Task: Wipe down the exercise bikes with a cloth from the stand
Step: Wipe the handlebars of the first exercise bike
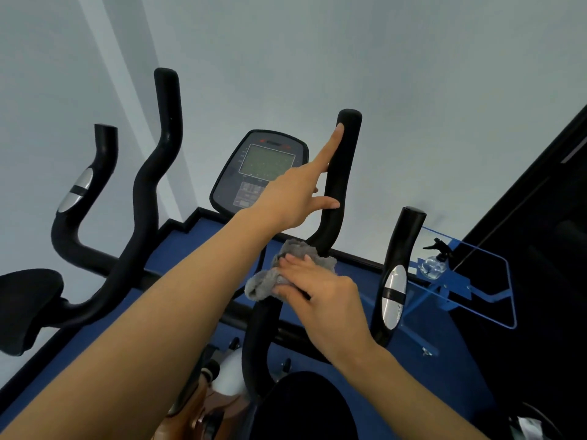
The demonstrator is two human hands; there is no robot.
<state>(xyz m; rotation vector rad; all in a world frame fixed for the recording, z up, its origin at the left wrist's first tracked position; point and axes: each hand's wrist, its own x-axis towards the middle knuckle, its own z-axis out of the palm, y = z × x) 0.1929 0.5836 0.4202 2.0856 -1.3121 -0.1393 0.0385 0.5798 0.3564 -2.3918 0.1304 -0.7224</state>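
Observation:
An exercise bike stands in front of me with a grey console [259, 173] and black curved handlebars. My left hand [295, 198] reaches forward with fingers apart, its fingertips resting against the upright right handlebar [344, 160]. My right hand [317, 287] presses a grey cloth [279, 271] onto the lower bend of that same handlebar. The cloth is bunched around the bar under my fingers. The bike's black saddle [301, 408] shows at the bottom.
The left handlebars [152, 173] and a grip with a silver pulse sensor [76, 192] rise at left. Another sensor grip [394, 293] stands at right. A clear blue stand [470, 281] holds a spray bottle [433, 262]. Blue floor, white wall, dark panel at right.

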